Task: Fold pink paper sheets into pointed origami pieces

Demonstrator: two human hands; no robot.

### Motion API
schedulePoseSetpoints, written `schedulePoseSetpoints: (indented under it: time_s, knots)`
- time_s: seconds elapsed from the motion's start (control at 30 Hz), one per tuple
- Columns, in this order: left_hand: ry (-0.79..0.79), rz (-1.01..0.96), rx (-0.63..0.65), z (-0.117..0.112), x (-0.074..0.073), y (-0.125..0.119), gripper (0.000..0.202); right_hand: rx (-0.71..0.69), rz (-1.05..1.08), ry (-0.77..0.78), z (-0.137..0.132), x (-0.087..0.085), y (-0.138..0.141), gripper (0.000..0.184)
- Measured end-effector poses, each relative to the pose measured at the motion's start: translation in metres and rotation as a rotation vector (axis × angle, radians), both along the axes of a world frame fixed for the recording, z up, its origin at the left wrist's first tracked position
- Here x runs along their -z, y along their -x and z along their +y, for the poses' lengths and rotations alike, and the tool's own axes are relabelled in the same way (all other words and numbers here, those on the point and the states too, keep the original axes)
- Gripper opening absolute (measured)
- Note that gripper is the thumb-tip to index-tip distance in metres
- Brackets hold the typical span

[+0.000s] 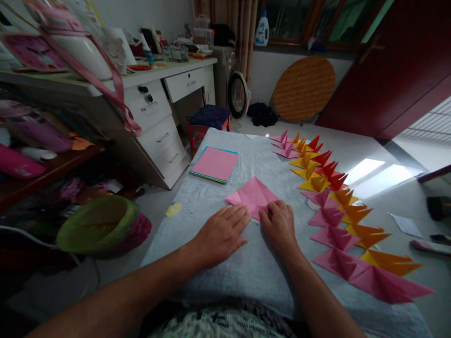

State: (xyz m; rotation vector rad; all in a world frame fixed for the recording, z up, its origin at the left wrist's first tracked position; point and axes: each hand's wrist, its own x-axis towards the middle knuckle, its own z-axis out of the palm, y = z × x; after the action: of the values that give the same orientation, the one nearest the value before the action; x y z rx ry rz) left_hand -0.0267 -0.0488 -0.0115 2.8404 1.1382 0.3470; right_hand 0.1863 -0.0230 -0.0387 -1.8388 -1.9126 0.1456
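A creased sheet of pink origami paper [255,193] lies on the cloth-covered table in front of me, one corner pointing away. My left hand [223,232] rests flat with fingers stretched out, its fingertips on the paper's left lower edge. At the right lower edge, my right hand [281,223] has its fingers curled, thumb and forefinger pinching the paper. A square stack of coloured paper [214,163], pink on top, sits beyond my left hand. Folded paper cranes in pink [334,237], yellow [313,182], orange [366,234] and red [329,169] stand in rows to the right.
A small yellow patch [173,209] shows at the table's left edge. Left of the table is a green and pink basket [102,225] on the floor. A stool [208,117] stands past the far left corner, near a white desk [155,117].
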Motion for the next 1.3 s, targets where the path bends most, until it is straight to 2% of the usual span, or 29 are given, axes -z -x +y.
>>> schedulePoseSetpoints:
  time_s: [0.07, 0.13, 0.3, 0.9, 1.13, 1.3]
  knots:
    - [0.081, 0.071, 0.013, -0.005, 0.006, -0.006, 0.071, -0.002, -0.011, -0.006, 0.0, 0.0, 0.0, 0.013]
    - [0.169, 0.12, -0.015, -0.004, 0.01, -0.008, 0.084, -0.004, -0.02, -0.014, 0.0, 0.0, 0.0, 0.013]
    - [0.303, 0.187, -0.047, 0.002, 0.01, 0.0, 0.092, -0.009, -0.026, -0.011, 0.0, 0.0, 0.0, 0.012]
    - [0.262, 0.178, -0.029, 0.022, 0.002, 0.037, 0.082, -0.022, -0.018, -0.023, -0.001, 0.001, -0.001, 0.014]
    - [0.172, 0.216, -0.181, 0.013, 0.007, 0.054, 0.077, -0.012, 0.011, -0.023, -0.001, 0.002, -0.001, 0.015]
    - [0.047, 0.199, -0.375, 0.001, 0.002, 0.045, 0.064, -0.021, 0.039, -0.025, 0.0, 0.002, -0.003, 0.016]
